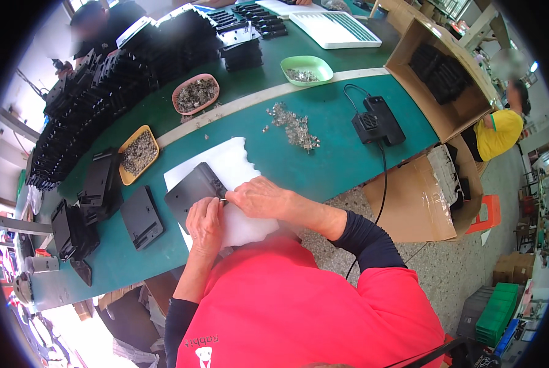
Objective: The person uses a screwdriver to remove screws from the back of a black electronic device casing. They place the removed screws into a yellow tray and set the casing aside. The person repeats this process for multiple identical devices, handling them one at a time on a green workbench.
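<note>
A flat black plastic panel [187, 191], with a raised ribbed strip along one end, lies on a white sheet [231, 161] in front of me. My left hand [205, 224] is closed at the panel's near edge, fingertips pinched together. Close beside it, my right hand [257, 197] is also closed in a pinch. A small shiny metal piece [223, 199] shows between the fingertips of both hands, over the panel; its exact kind is too small to tell. Whatever else the left fingers hold is hidden.
Another black panel [142, 217] lies left of the sheet, near stacked black parts [99, 184]. Yellow [127, 176], pink [175, 98] and green trays [325, 69] hold small metal parts; more lie in a loose pile [296, 127]. A corded black device [381, 121] and cardboard box [403, 58] stand right.
</note>
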The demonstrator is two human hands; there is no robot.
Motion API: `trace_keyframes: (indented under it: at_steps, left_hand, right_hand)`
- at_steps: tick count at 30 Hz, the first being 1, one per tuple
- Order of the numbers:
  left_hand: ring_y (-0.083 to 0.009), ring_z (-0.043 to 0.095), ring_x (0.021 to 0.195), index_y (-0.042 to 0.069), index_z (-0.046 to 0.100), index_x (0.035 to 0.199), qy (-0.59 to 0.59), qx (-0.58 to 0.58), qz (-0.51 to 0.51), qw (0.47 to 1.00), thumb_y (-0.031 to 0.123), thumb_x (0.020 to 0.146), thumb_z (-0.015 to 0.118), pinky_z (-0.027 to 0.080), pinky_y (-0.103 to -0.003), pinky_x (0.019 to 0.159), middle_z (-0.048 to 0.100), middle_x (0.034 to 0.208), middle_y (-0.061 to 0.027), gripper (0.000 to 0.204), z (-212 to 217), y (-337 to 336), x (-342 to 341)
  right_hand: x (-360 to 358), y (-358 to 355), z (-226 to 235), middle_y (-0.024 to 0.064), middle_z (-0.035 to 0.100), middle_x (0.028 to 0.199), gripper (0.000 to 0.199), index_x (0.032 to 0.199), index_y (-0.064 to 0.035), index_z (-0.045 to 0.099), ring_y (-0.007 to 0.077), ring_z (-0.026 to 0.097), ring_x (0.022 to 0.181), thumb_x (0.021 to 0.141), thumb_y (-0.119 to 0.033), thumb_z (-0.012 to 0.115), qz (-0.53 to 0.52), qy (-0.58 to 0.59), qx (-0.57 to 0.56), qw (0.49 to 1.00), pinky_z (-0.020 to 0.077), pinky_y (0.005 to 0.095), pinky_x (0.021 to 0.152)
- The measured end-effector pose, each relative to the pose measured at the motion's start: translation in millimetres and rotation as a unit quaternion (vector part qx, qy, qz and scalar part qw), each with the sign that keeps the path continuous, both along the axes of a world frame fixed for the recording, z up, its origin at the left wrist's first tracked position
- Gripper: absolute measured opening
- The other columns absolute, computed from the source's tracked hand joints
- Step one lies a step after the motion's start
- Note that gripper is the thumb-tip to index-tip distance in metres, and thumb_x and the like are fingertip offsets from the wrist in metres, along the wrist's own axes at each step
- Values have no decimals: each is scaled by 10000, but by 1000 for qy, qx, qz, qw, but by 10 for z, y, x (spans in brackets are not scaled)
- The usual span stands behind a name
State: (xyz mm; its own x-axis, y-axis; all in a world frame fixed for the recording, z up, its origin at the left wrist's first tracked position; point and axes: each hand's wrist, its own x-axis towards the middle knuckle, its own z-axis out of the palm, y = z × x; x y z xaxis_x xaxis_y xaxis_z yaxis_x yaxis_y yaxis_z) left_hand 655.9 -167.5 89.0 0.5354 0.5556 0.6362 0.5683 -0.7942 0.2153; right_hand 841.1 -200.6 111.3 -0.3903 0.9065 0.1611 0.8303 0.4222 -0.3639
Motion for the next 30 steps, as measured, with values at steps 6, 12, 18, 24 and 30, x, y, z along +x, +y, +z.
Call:
trace_keyframes:
  at_steps: [6, 12, 18, 24, 30]
  left_hand:
    - [-263, 609, 741, 40, 620, 861, -12, -11, 4, 1000, 35, 769, 700, 489, -365, 654, 622, 847, -80, 122, 23, 4, -6]
    - [-267, 607, 757, 47, 616, 870, -12, -33, 10, 999, 40, 768, 701, 485, -365, 664, 619, 856, -80, 133, 40, -6, 1]
    - [-272, 607, 771, 53, 610, 885, -5, -42, 20, 999, 38, 765, 701, 483, -366, 671, 617, 870, -81, 152, 48, -19, -4]
    - [-274, 604, 775, 54, 607, 891, -4, -48, 24, 999, 32, 756, 704, 479, -370, 668, 611, 865, -80, 167, 58, -24, 12]
    - [-274, 603, 774, 55, 604, 892, -1, -50, 26, 998, 28, 745, 707, 476, -369, 662, 608, 863, -81, 181, 51, -28, 7]
  right_hand:
    - [-40, -26, -44, 167, 647, 741, 108, 855, -49, 567, 353, 657, 664, 856, -117, 484, -16, 4, 4, 1000, 520, 453, 616]
    - [-38, -80, 42, 156, 643, 740, 112, 870, -54, 564, 334, 660, 652, 873, -128, 480, -25, 6, 12, 1000, 522, 441, 602]
    - [-37, -112, 137, 143, 633, 720, 109, 872, -55, 558, 321, 656, 621, 876, -131, 479, -24, 8, 19, 1000, 519, 431, 574]
    - [-28, -74, 42, 150, 632, 722, 114, 861, -50, 562, 331, 651, 612, 872, -130, 481, -21, 26, 22, 999, 515, 434, 565]
    - [-36, -87, 127, 179, 663, 759, 157, 913, -34, 600, 348, 673, 708, 845, -114, 484, -28, 31, -26, 999, 526, 447, 645]
